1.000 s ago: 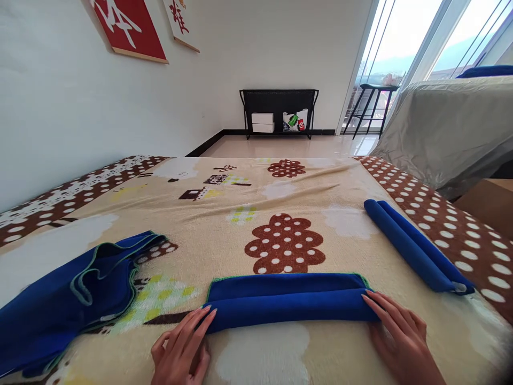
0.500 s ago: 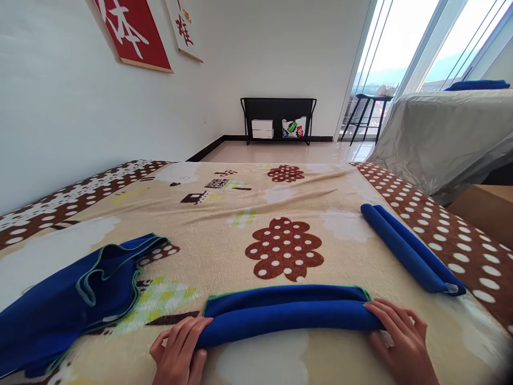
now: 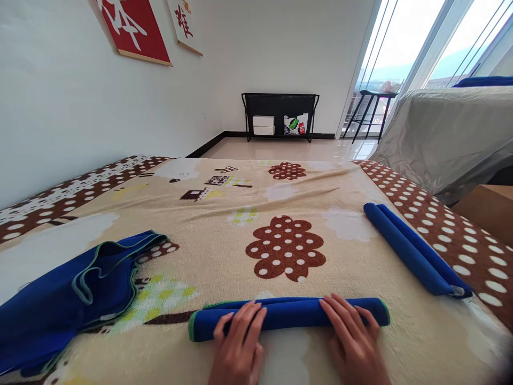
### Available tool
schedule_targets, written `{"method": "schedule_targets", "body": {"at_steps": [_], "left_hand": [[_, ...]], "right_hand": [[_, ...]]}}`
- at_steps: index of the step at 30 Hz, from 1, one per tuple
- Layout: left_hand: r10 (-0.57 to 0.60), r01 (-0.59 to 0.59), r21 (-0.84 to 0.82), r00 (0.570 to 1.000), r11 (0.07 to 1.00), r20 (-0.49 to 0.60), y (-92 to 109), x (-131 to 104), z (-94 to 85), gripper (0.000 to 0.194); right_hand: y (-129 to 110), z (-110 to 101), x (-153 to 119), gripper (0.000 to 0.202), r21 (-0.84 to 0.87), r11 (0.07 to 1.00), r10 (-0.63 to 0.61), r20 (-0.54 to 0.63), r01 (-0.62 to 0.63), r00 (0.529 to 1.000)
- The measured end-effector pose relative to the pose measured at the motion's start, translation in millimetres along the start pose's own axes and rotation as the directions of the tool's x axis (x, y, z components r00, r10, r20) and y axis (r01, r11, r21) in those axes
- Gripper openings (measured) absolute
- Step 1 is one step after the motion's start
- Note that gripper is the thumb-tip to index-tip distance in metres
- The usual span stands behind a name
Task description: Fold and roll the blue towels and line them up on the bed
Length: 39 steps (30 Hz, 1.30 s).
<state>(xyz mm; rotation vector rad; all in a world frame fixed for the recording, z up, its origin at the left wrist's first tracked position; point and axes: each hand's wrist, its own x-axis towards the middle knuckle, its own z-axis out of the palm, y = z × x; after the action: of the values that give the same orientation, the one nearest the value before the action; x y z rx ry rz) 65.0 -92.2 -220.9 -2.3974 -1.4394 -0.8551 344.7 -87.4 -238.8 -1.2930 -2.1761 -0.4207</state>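
Observation:
A blue towel (image 3: 294,316) with green stitched edging lies rolled up across the bed in front of me, a narrow flap showing along its far side. My left hand (image 3: 239,342) grips the roll left of its middle, fingers bent over the top and thumb on the near side. Toward the other end, my right hand (image 3: 352,337) holds it the same way. Both ends of the roll stick out past my hands. Off to the left lies a loose, crumpled blue towel (image 3: 100,283). A second rolled blue towel (image 3: 412,251) rests at the right, with a pale tag at its near end.
Under everything is a beige patterned blanket (image 3: 208,235) with brown polka-dot borders. A cardboard box (image 3: 487,211) and grey-covered furniture (image 3: 452,128) stand to the right. Farther off are a black rack (image 3: 280,104) against the wall and a stool (image 3: 377,95) by the window.
Both hands have moved inward from the towel's ends onto its top. The towel has rolled farther over its flap, which now shows as a thinner strip.

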Motion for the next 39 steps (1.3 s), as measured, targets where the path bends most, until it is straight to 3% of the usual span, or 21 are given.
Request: {"method": "schedule_targets", "body": {"at_steps": [2, 5, 9, 18, 25, 32, 39], "left_hand": [[0.039, -0.038, -0.058, 0.999, 0.998, 0.019, 23.2, 10.1, 14.0, 0.042], [0.031, -0.034, -0.068, 0.999, 0.997, -0.044, 41.8, 19.7, 32.9, 0.035], [0.045, -0.047, -0.040, 0.998, 0.998, -0.053, 41.1, 22.8, 41.1, 0.036], [0.046, -0.046, 0.010, 0.999, 0.999, -0.027, 36.1, 25.2, 33.4, 0.038], [0.109, -0.124, 0.111, 0.986, 0.986, 0.127, 10.7, 17.2, 15.0, 0.045], [0.035, -0.053, 0.162, 0.993, 0.985, 0.114, -18.7, -3.7, -0.1, 0.045], [-0.045, 0.026, 0.197, 0.994, 0.980, 0.095, -37.1, -15.2, -8.0, 0.042]], "right_hand": [[-17.9, 6.4, 10.2, 0.062, 0.063, 0.996, -0.062, 0.032, 0.060, 0.998], [-29.6, 12.2, 19.7, 0.065, 0.121, 0.989, -0.091, 0.061, 0.084, 0.994], [-26.7, 13.3, 20.8, 0.067, 0.138, 0.988, -0.089, 0.114, 0.073, 0.989], [-21.7, 13.8, 17.0, 0.065, 0.111, 0.991, -0.087, 0.146, 0.071, 0.985], [-4.3, 9.7, 8.1, 0.055, 0.007, 0.999, -0.045, 0.142, 0.045, 0.989], [20.2, 5.0, -5.8, 0.056, -0.064, 0.998, 0.003, 0.116, 0.004, 0.993], [25.9, 4.7, -11.0, 0.058, -0.070, 0.997, 0.029, 0.105, -0.021, 0.994]]}}
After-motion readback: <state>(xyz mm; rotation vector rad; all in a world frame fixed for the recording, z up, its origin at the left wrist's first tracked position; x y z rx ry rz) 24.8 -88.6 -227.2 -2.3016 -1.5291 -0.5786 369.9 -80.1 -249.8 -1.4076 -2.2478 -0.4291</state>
